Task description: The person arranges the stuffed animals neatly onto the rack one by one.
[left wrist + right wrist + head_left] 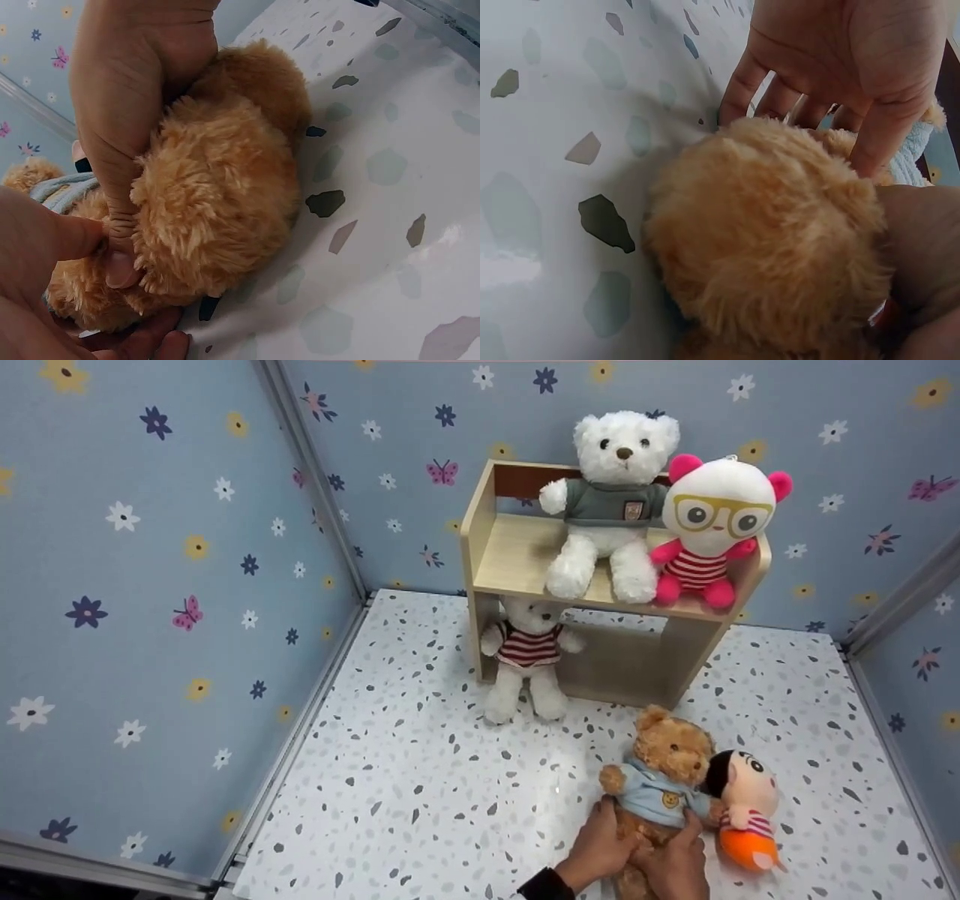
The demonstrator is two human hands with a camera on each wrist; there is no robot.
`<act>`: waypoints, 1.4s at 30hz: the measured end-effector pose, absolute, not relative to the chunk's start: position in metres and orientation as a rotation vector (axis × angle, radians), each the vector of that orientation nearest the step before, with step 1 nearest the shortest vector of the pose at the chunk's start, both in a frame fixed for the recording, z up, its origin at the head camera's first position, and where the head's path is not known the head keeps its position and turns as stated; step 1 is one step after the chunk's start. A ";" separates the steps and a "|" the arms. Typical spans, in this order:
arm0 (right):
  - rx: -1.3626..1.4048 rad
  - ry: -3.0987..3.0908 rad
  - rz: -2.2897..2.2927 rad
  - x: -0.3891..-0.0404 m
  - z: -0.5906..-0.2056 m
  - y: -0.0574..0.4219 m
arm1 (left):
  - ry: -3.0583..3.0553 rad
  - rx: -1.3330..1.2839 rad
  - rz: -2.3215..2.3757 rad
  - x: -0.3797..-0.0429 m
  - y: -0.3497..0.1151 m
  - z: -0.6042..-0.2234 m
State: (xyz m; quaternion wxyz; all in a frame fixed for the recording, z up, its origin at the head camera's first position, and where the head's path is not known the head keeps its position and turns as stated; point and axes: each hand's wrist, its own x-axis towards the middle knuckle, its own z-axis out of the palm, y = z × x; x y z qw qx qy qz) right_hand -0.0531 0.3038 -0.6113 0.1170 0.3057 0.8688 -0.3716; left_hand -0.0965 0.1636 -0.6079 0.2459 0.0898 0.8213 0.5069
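A brown teddy bear (660,802) in a light blue top leans back near the front of the floor. My left hand (606,844) grips its lower body from the left, thumb in front and fingers curling underneath. From the other side my right hand (677,855) holds the same part, its thumb pressed into the fur. In the left wrist view the bear's furry legs (225,187) fill the middle. A leg hides part of my right hand (930,255) in the right wrist view. Right beside the bear lies a black-haired doll (750,810) with orange bottoms.
A two-tier wooden shelf (517,551) stands at the back. Its upper tier bears a white bear (611,502) in a grey-green top and a pink-eared panda plush (720,525). A striped-shirt white bear (527,656) sits at the lower left. Flowered panels (180,675) flank the speckled floor (375,780).
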 end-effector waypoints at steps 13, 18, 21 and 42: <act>0.892 2.546 -1.088 -0.052 -0.614 0.304 | 2.201 0.228 1.331 -0.096 0.161 -0.616; 0.873 2.497 -1.127 -0.054 -0.614 0.307 | 2.172 0.204 1.344 -0.097 0.161 -0.615; 0.836 2.486 -1.169 -0.054 -0.613 0.309 | 2.156 0.188 1.344 -0.098 0.161 -0.615; 0.844 2.399 -1.381 -0.054 -0.619 0.313 | 2.138 0.203 1.410 -0.099 0.154 -0.615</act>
